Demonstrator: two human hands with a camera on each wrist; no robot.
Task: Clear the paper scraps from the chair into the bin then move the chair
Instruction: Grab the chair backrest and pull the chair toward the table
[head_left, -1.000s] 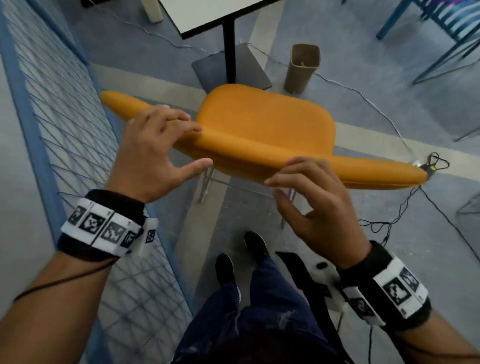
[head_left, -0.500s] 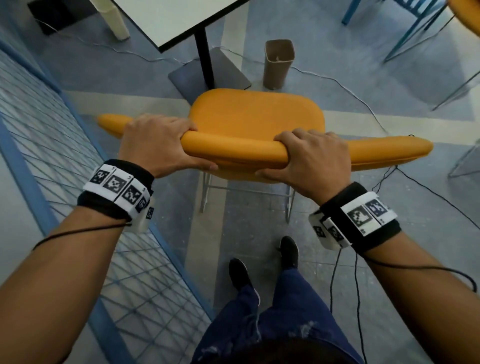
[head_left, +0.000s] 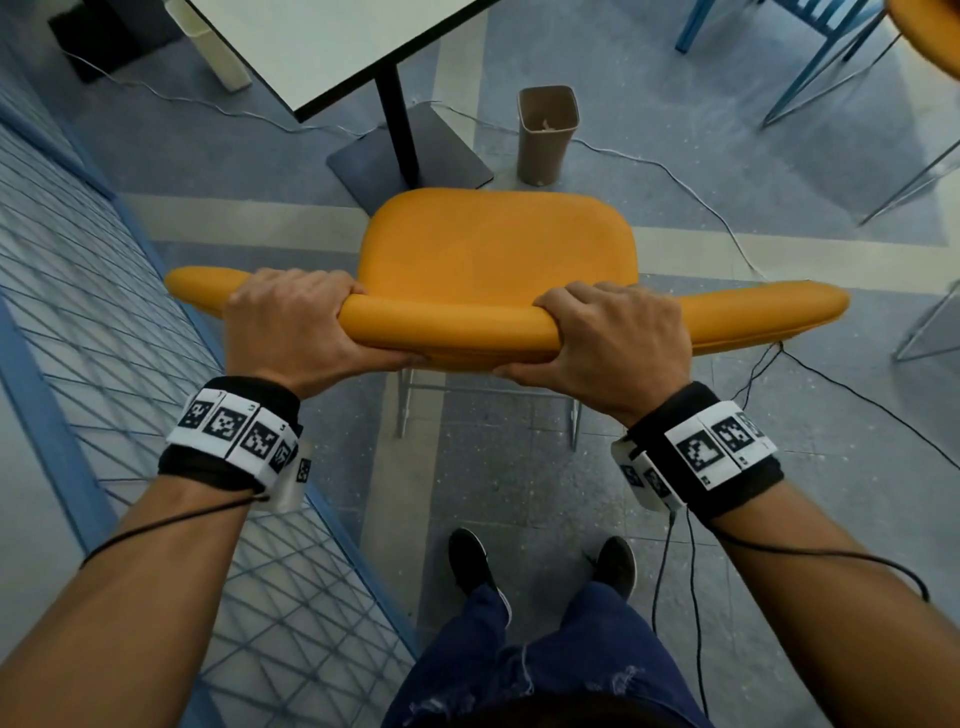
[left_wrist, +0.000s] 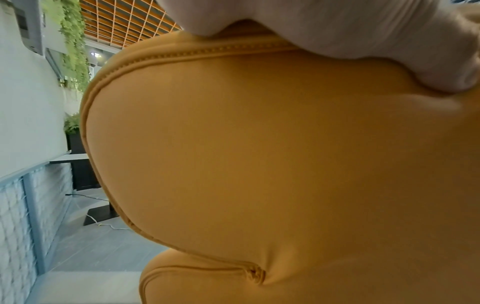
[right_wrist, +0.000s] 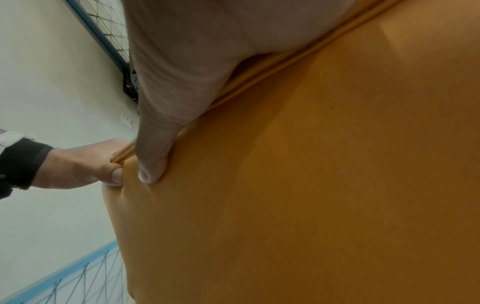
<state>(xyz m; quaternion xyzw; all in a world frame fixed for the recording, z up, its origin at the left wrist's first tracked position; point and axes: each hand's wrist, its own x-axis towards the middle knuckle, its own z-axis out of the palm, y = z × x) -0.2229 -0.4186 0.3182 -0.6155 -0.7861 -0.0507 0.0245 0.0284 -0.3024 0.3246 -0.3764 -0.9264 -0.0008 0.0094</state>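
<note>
Grey-blue tiled floor (head_left: 519, 493), cables trailing. Orange chair (head_left: 498, 249) stands facing a white table (head_left: 322, 47), bin (head_left: 546, 135) just beyond; seat bare. Left hand (head_left: 291, 327) and right hand (head_left: 618, 343) clamp the backrest top. Move step; next likely a lift or drag clear of the cables.

Upright orange chair (head_left: 498, 260), tan bin (head_left: 546, 136) beyond.
</note>
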